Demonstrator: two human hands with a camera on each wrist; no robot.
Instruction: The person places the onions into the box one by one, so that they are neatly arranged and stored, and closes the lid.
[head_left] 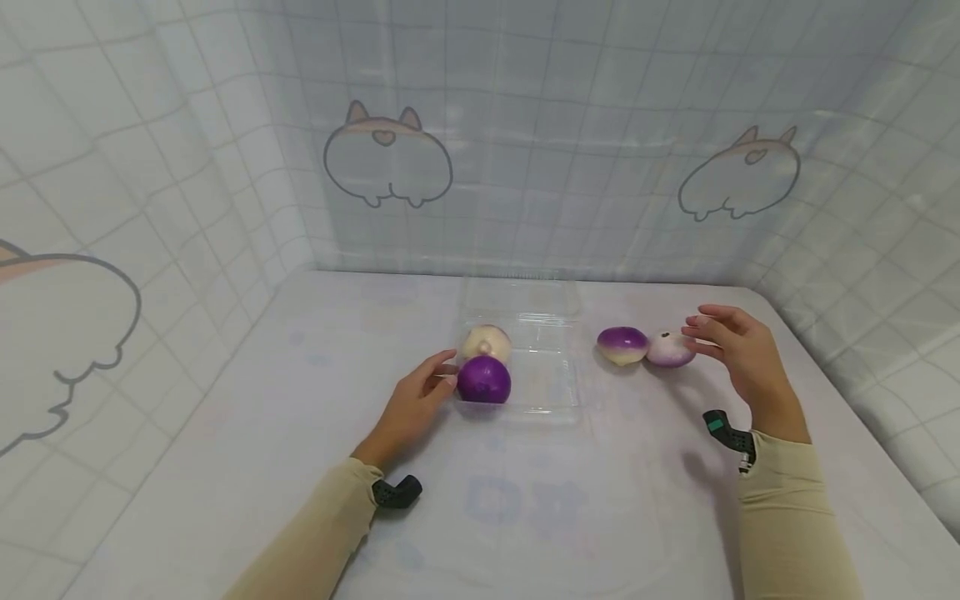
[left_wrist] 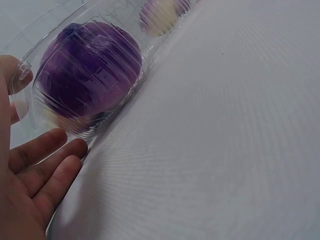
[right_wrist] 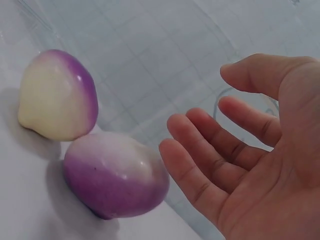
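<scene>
Around the left side of a clear plastic container (head_left: 542, 379) my left hand (head_left: 414, 408) touches the rim, its fingers loosely extended. Inside that side lie two onions: a deep purple onion (head_left: 483, 381) in front and a pale onion (head_left: 486, 340) behind. Through the ribbed plastic, the left wrist view shows the purple onion (left_wrist: 90, 70) close to my fingertips. To the right of the container, two purple-and-white onions (right_wrist: 59, 95) (right_wrist: 117, 175) rest side by side. My right hand (head_left: 738, 354) hovers beside the rightmost onion (head_left: 670, 349), palm facing it and fingers spread, holding nothing.
The container's clear lid (head_left: 519, 296) lies folded back toward the rear wall. A white cloth covers the table (head_left: 360, 333). Grid-patterned curtains (head_left: 540, 167) with cartoon animal drawings enclose its back and sides. A dark wrist device (head_left: 397, 492) sits at my left cuff.
</scene>
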